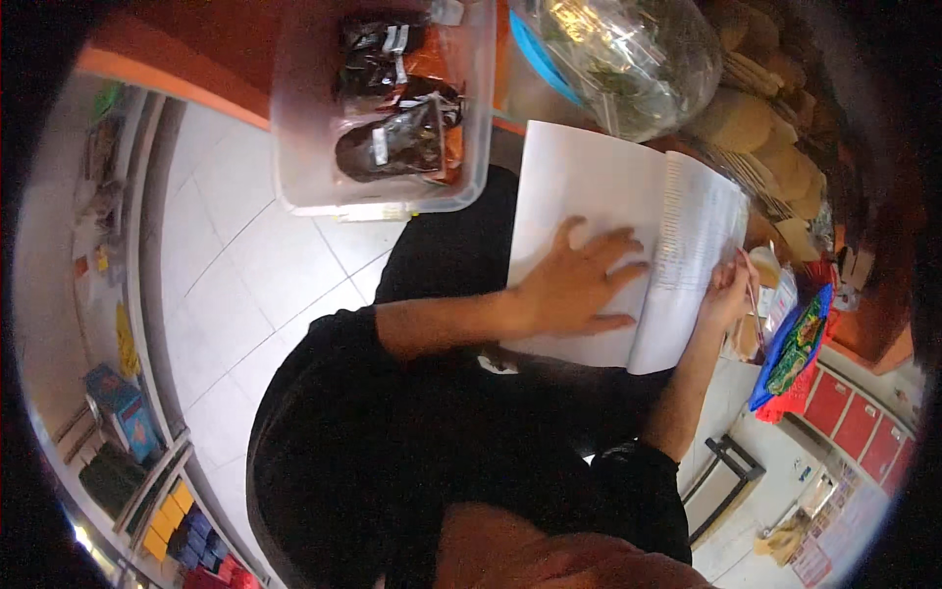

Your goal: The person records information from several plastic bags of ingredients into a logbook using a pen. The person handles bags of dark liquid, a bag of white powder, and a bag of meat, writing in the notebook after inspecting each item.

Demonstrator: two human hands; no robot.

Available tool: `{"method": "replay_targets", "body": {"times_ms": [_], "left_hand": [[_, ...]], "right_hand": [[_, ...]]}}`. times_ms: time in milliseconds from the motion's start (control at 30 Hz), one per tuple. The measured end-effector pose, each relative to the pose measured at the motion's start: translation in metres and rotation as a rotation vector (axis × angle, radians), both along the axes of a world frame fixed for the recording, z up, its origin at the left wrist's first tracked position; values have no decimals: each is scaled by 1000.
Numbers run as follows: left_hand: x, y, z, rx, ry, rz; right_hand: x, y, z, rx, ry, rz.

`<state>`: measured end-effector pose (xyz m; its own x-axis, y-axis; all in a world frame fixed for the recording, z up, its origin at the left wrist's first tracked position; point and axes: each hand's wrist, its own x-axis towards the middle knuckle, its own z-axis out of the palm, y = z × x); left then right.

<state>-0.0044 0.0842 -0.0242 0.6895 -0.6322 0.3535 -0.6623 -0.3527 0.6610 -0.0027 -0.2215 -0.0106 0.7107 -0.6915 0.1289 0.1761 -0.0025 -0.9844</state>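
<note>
An open notebook (549,182) lies in front of me, its left page blank and its right page covered with rows of small writing or print. Fingers spread, my left hand (577,283) rests on the blank page, a little blurred. At the right page's outer edge, my right hand (728,292) is closed around a thin, pen-like stick (754,280). Part of that stick is hidden by the fingers. Both my forearms wear pushed-up black sleeves.
Dark packets (390,147) sit in a translucent plastic bin (294,187) at the far left. A clear, blue-rimmed container (648,69) and stacks of brown discs (751,128) stand beyond the notebook. To the right is a blue-edged green packet (797,344). Shelves (162,471) line the left.
</note>
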Motion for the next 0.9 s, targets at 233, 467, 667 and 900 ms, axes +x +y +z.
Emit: {"method": "replay_targets", "body": {"times_ms": [233, 467, 667, 900], "left_hand": [[49, 108, 22, -70, -122, 207], [178, 237, -53, 804, 221, 421], [196, 219, -73, 676, 433, 112], [176, 243, -74, 726, 275, 157]], "right_hand": [[-3, -24, -11, 13, -38, 54], [2, -18, -11, -48, -6, 79], [1, -17, -12, -102, -14, 60], [0, -17, -11, -139, -1, 95]]}}
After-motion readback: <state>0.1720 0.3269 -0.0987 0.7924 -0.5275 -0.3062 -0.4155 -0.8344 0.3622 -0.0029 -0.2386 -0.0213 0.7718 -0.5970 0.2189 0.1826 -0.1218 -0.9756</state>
